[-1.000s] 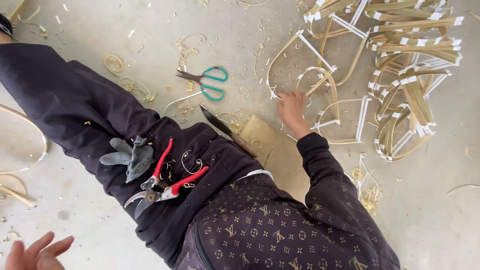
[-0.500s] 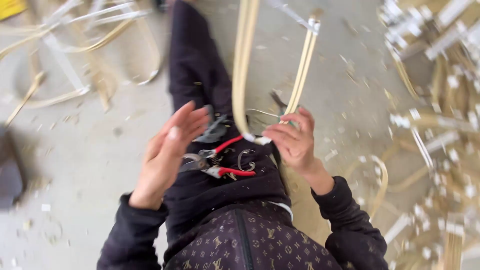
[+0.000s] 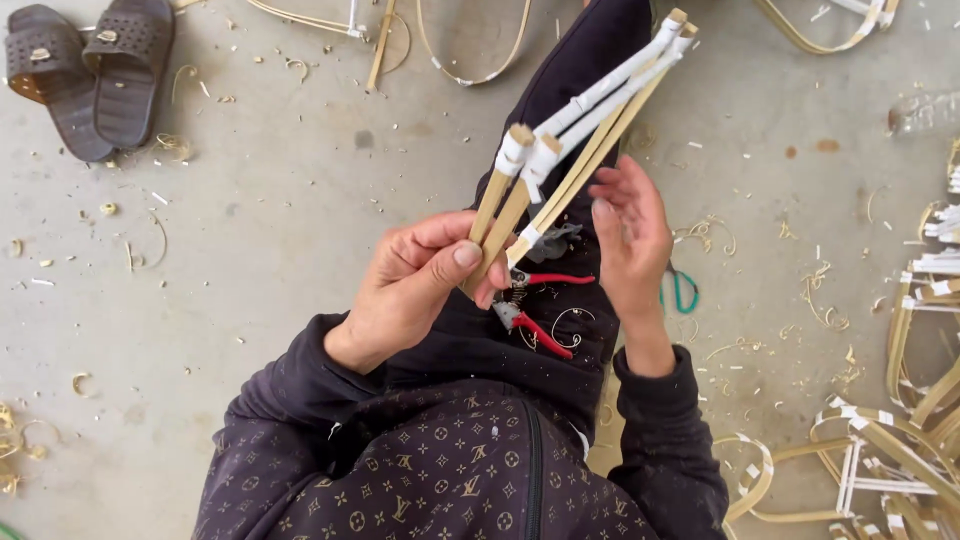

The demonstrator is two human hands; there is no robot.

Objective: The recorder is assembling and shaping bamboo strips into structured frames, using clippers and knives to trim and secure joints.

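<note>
Two brown sandals (image 3: 88, 72) lie top left on the shaving-strewn concrete floor (image 3: 270, 230). The left hand (image 3: 415, 285) is clamped on the lower ends of a taped bamboo-strip bundle (image 3: 575, 120) raised over the lap. Red-handled pruning shears (image 3: 535, 305) rest on the dark trouser leg (image 3: 590, 60). The right hand (image 3: 630, 240), fingers spread, touches the bundle's side. Taped bamboo frames (image 3: 900, 440) are piled far right.

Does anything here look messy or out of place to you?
Yes: shavings litter the floor, red-handled pliers lie loose on the person's lap, and scissors sit half hidden behind the right hand. The left hand grips taped strips.
</note>
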